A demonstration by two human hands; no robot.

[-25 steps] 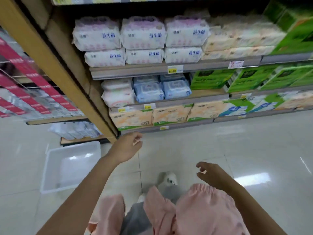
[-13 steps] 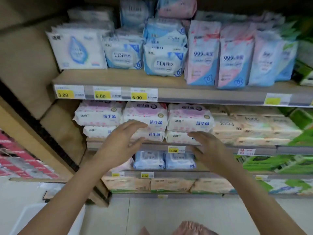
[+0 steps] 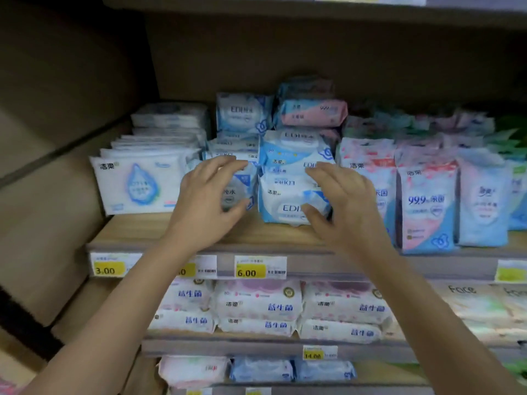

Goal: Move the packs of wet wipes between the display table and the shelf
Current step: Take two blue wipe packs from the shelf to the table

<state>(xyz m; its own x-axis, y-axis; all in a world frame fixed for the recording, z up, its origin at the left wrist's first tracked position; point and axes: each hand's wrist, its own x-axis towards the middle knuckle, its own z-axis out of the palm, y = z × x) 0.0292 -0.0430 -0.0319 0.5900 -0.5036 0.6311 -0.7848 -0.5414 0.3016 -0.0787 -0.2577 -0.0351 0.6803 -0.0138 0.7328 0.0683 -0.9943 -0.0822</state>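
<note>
At the shelf (image 3: 137, 230) front we note L grip (image 3: 205, 203) & R grip (image 3: 345, 205), both spread apart, by blue packs (image 3: 285, 192); nothing held.

The wooden shelf board (image 3: 137, 228) runs beneath both hands. On it, stacked blue EDI packs (image 3: 288, 195) sit directly behind the left hand (image 3: 208, 201) and right hand (image 3: 342, 206). White drop-print packs (image 3: 137, 186) stand just outside the left hand, and pink-and-blue packs (image 3: 425, 201) stand upright outside the right hand. Price tags (image 3: 259, 267) line the board's front edge below the wrists.
</note>
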